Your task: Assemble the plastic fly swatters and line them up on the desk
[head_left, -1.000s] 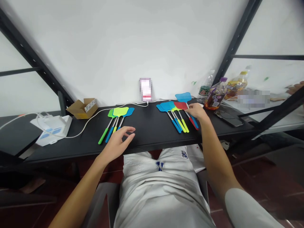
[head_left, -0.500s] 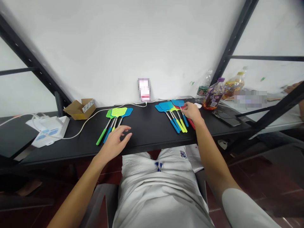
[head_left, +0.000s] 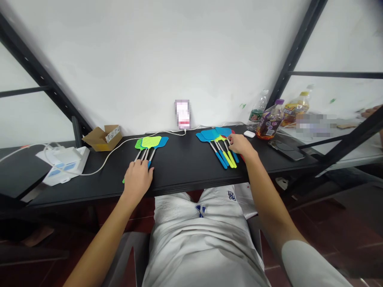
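Two bunches of small plastic fly swatters lie on a black table (head_left: 185, 167). The left bunch (head_left: 148, 145) has green, yellow and blue heads. My left hand (head_left: 137, 179) lies over its handles, fingers curled down onto them. The right bunch (head_left: 218, 141) holds several blue, yellow and red swatters. My right hand (head_left: 241, 145) rests on that bunch's right side, fingers bent over the blue and red handles there.
A small cardboard box (head_left: 103, 137) and a white power strip (head_left: 62, 165) with a cable sit at the left. A phone (head_left: 182, 113) leans on the wall. Drink bottles (head_left: 271, 121), a white earbud case (head_left: 249, 134) and a dark phone (head_left: 284, 147) lie to the right. Another person's hand (head_left: 372, 111) shows at far right.
My left hand slid left and down onto the handles of the left bunch. My right hand set the blue swatter down on the right bunch and stays on it.
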The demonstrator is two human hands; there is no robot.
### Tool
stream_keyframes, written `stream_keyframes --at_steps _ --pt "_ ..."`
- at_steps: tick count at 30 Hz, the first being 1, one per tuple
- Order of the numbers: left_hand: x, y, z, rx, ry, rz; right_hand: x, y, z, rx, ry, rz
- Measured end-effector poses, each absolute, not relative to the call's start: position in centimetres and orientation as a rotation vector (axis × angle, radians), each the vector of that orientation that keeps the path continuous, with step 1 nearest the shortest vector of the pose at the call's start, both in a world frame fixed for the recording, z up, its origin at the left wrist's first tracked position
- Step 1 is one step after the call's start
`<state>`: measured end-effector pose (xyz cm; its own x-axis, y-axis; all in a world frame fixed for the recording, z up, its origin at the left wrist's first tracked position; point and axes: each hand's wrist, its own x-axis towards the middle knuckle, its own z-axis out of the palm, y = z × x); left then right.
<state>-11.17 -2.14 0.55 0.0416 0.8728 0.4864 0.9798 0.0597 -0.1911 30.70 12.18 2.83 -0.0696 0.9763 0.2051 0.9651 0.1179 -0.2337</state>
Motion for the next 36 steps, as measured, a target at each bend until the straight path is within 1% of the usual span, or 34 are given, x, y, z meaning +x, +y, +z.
stream_keyframes --at_steps 11,17,21,26,29,31,36 --pt "-10.9 -1.6 1.0 -1.819 -2.058 -0.181 30.8 11.6 3.3 -1.987 -2.189 0.020" --pt "-10.7 -2.1 1.7 -1.852 -2.122 -0.219 30.7 11.3 3.7 -2.029 -2.155 -0.014" --pt "-11.0 -2.4 2.6 -1.927 -2.165 -0.383 30.4 11.0 4.4 -2.022 -2.080 -0.070" --pt "-11.8 -2.6 3.5 -2.098 -2.173 -0.795 29.7 9.9 5.5 -1.865 -1.990 -0.074" --pt "-11.3 -3.2 3.7 -2.134 -2.113 -0.949 29.1 9.1 6.3 -1.731 -1.974 0.008" --pt "-10.4 -3.7 3.8 -2.169 -1.986 -0.973 28.5 8.5 6.9 -1.593 -1.970 0.127" --pt "-8.1 -4.8 3.5 -2.369 -1.548 -0.825 27.0 7.0 8.0 -1.255 -1.865 0.610"
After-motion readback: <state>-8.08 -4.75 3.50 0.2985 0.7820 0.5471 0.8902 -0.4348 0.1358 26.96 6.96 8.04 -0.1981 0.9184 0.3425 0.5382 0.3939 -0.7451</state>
